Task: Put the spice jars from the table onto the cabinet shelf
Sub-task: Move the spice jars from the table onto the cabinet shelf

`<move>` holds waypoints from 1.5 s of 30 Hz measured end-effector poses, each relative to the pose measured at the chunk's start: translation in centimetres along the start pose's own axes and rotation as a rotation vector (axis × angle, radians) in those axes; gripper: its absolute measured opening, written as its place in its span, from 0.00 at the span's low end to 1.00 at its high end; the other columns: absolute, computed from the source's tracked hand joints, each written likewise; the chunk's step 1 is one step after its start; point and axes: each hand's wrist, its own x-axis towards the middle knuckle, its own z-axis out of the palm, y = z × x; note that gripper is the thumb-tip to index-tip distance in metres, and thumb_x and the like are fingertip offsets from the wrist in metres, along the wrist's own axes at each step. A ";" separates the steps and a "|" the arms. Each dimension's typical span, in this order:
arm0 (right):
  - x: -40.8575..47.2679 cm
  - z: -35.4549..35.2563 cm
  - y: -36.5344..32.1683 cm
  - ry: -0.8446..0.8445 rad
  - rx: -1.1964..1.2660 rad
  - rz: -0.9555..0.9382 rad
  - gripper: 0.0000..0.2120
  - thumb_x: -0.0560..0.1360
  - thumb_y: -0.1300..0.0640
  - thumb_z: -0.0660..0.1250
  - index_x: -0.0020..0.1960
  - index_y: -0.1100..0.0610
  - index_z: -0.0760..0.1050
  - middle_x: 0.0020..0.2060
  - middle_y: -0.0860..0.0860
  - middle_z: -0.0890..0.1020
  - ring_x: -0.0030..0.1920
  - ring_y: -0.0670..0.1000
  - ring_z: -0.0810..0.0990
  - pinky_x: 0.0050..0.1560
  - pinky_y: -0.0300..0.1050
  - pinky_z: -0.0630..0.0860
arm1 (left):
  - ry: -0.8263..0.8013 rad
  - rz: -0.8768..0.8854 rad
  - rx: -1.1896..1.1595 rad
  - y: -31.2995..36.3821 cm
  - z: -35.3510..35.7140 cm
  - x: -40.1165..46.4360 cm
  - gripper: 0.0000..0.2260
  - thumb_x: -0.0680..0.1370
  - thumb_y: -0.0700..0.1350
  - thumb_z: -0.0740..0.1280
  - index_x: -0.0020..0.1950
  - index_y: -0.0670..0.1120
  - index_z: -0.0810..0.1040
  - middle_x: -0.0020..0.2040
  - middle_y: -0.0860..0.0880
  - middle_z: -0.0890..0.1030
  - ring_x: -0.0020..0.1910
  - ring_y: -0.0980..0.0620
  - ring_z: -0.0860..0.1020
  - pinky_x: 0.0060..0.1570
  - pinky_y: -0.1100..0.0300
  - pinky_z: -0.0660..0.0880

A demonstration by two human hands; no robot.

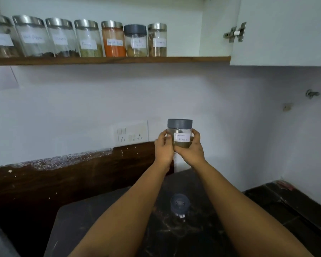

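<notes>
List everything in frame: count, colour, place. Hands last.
Shelf jars: seven, clear, labelled; six steel lids, one grey; one holds orange powder.
Shelf: one, brown wood, top.
Cabinet door: one, white, open, upper right.
Switch plate: one, white, on the wall.
Held jar: one, grey lid, centre, raised.
Table jar: one, grey lid, on the dark table.
Left hand, right hand: both grip the held jar.
</notes>
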 end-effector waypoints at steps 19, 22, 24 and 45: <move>24.0 -9.9 -22.2 0.099 -0.135 -0.516 0.42 0.64 0.47 0.80 0.71 0.53 0.61 0.58 0.53 0.77 0.58 0.54 0.77 0.49 0.43 0.72 | 0.437 0.498 1.145 26.8 6.9 17.4 0.22 0.79 0.52 0.60 0.71 0.46 0.65 0.71 0.41 0.67 0.69 0.39 0.64 0.71 0.44 0.59; 27.1 -9.4 -22.1 0.042 -0.269 -0.349 0.38 0.66 0.49 0.78 0.66 0.56 0.59 0.56 0.55 0.78 0.51 0.56 0.77 0.47 0.47 0.74 | 0.588 0.550 1.342 23.8 5.1 19.8 0.18 0.80 0.50 0.57 0.66 0.44 0.69 0.65 0.41 0.69 0.63 0.42 0.67 0.68 0.47 0.63; 29.0 -8.8 -22.5 0.013 -0.332 -0.315 0.39 0.66 0.49 0.79 0.65 0.57 0.58 0.56 0.55 0.77 0.51 0.55 0.76 0.47 0.47 0.73 | 0.635 0.670 1.360 22.1 3.8 21.1 0.16 0.81 0.52 0.54 0.61 0.46 0.73 0.59 0.45 0.72 0.58 0.47 0.69 0.63 0.51 0.65; 33.4 -5.3 -23.1 -0.048 -0.656 -0.215 0.49 0.62 0.28 0.71 0.71 0.55 0.58 0.62 0.53 0.76 0.63 0.57 0.75 0.62 0.53 0.72 | 0.691 0.749 1.354 21.2 3.7 22.0 0.16 0.81 0.51 0.52 0.60 0.45 0.73 0.56 0.46 0.75 0.56 0.49 0.70 0.58 0.54 0.65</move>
